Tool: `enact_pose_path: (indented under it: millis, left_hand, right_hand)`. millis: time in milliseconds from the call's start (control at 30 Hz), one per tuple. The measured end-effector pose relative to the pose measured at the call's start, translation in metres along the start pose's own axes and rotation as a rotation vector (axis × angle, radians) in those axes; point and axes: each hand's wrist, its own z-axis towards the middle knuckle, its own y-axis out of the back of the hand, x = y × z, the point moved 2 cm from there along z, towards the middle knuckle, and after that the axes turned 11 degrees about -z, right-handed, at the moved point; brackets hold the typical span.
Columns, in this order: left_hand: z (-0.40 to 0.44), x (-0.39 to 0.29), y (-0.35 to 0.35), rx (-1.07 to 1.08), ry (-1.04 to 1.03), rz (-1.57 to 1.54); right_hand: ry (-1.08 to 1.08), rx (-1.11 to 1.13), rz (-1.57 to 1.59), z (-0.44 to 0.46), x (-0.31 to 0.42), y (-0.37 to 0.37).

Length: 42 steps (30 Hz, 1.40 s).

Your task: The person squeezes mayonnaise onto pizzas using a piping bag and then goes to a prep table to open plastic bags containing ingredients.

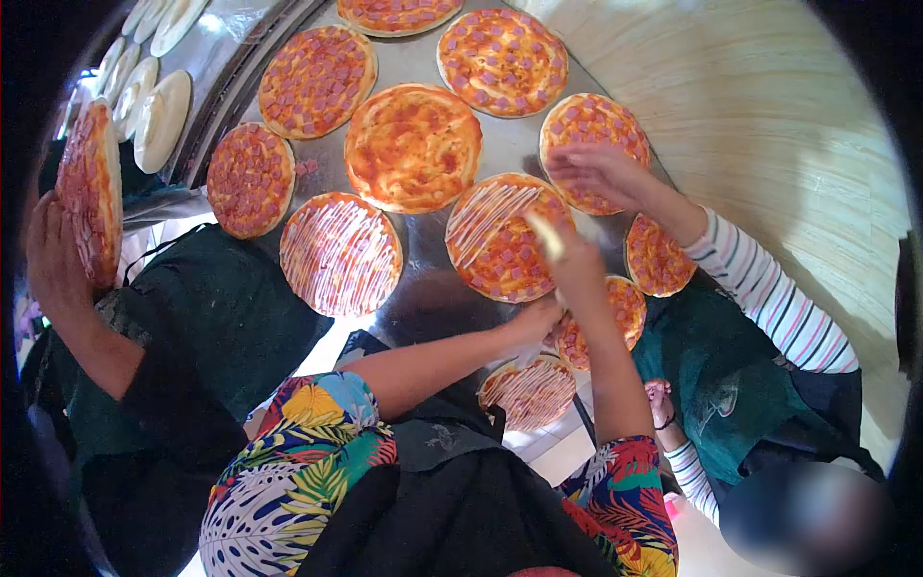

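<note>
My right hand (580, 264) is closed around a piping bag (546, 237) of pale sauce, held above a ham-topped pizza (495, 274). White stripes cover the upper left of that pizza; its right part has none. Just below, my left hand (536, 322) is closed close to my right wrist. Clear film hangs under it, but what its fingers grip is hidden. A striped pizza (529, 394) lies beneath my forearms, partly covered. Another fully striped pizza (341, 255) sits to the left.
A sauce-covered pizza (413, 147) and several ham-topped ones lie on the metal table (404, 288). At right, a co-worker's hand (601, 175) hovers over a ham pizza (596, 125). Another person at left holds a tilted pizza (93, 192). Plain dough rounds (162, 120) stand upper left.
</note>
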Motion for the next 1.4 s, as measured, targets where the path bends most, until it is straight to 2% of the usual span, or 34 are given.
enact_pose_path:
  millis: [33, 67, 100, 167, 200, 233, 300, 400, 433, 500, 533, 600, 667, 700, 733, 800, 900, 933, 967, 1033, 1067, 1133, 1167, 1200, 1267, 1367, 1400]
  left_hand:
    - [-0.01, 0.009, 0.002, -0.057, 0.094, -0.036]
    - [-0.019, 0.018, 0.004, -0.113, 0.189, -0.069]
    - [-0.024, 0.022, 0.005, -0.111, 0.19, -0.063]
    - [-0.033, 0.03, 0.005, -0.105, 0.235, 0.088]
    - [-0.03, 0.03, 0.004, -0.094, 0.217, 0.019]
    - [-0.022, 0.026, 0.004, -0.098, 0.219, 0.019]
    - [-0.001, 0.009, 0.0, -0.003, 0.012, -0.043]
    - [0.012, 0.006, -0.007, -0.128, 0.08, -0.113]
    - [0.003, 0.008, -0.005, -0.122, 0.076, -0.114]
    - [-0.017, 0.021, 0.001, 0.021, 0.178, -0.006]
    - [-0.022, 0.034, 0.003, -0.104, 0.15, -0.014]
    - [-0.029, 0.048, 0.004, -0.117, 0.151, 0.069]
    - [-0.028, 0.052, 0.009, -0.132, 0.15, 0.152]
    - [-0.02, 0.047, 0.009, -0.071, 0.15, 0.054]
    - [-0.009, 0.039, 0.009, -0.009, 0.144, -0.041]
    - [0.012, 0.022, 0.0, 0.006, 0.104, -0.052]
    - [0.012, 0.018, -0.007, 0.012, 0.061, -0.046]
    - [0.002, 0.025, -0.005, -0.01, 0.132, -0.021]
    - [-0.009, 0.033, -0.003, -0.034, 0.208, 0.003]
    - [-0.016, 0.059, 0.009, -0.034, 0.239, 0.12]
    - [-0.022, 0.063, 0.008, -0.032, 0.1, 0.218]
    - [-0.022, 0.065, 0.01, -0.026, -0.038, 0.316]
    - [-0.015, 0.051, 0.005, -0.025, 0.053, 0.213]
    - [-0.006, 0.04, 0.001, -0.021, 0.14, 0.109]
    - [0.015, 0.029, -0.004, 0.025, 0.092, 0.062]
    - [0.014, 0.039, -0.002, 0.049, 0.063, 0.02]
    - [0.01, 0.047, 0.0, 0.036, 0.078, 0.027]
  right_hand:
    - [0.001, -0.003, 0.002, -0.012, 0.0, -0.012]
    - [0.132, 0.112, -0.088, -0.028, 0.002, -0.03]
    - [0.263, 0.226, -0.178, -0.035, 0.004, -0.04]
    - [0.293, 0.232, -0.16, -0.037, 0.001, -0.042]
    - [0.324, 0.241, -0.148, -0.04, 0.0, -0.041]
    - [0.324, 0.243, -0.144, -0.033, -0.006, -0.038]
    - [0.106, -0.088, 0.023, -0.007, -0.024, -0.017]
    - [0.039, -0.167, 0.055, 0.006, -0.024, -0.001]
    - [0.042, -0.17, 0.049, -0.004, -0.019, -0.003]
    - [0.072, 0.089, -0.084, -0.028, -0.007, -0.02]
    - [0.069, 0.089, -0.083, -0.038, -0.003, -0.025]
    - [0.328, 0.263, -0.15, -0.058, 0.007, -0.039]
    - [0.253, 0.232, -0.154, -0.049, 0.003, -0.032]
    - [0.181, 0.201, -0.156, -0.04, -0.004, -0.027]
    - [0.185, 0.034, -0.135, -0.029, -0.016, -0.019]
    - [0.09, -0.057, 0.079, -0.005, -0.027, 0.002]
    - [0.197, -0.171, -0.001, -0.012, -0.018, 0.002]
    - [0.142, -0.053, -0.04, -0.022, -0.015, -0.005]
    - [0.144, -0.051, -0.038, -0.037, -0.01, -0.012]
    - [0.27, 0.222, -0.116, -0.06, -0.002, -0.029]
    - [0.268, 0.222, -0.115, -0.061, -0.002, -0.03]
    - [0.229, 0.188, -0.199, -0.06, -0.006, -0.03]
    - [0.227, 0.191, -0.2, -0.049, -0.019, -0.029]
    - [0.173, 0.022, -0.096, -0.03, -0.041, -0.025]
    - [0.121, -0.145, 0.002, -0.018, -0.049, -0.014]
    - [0.018, -0.158, 0.01, -0.022, -0.028, 0.006]
    - [0.056, -0.037, -0.047, -0.034, -0.014, -0.002]
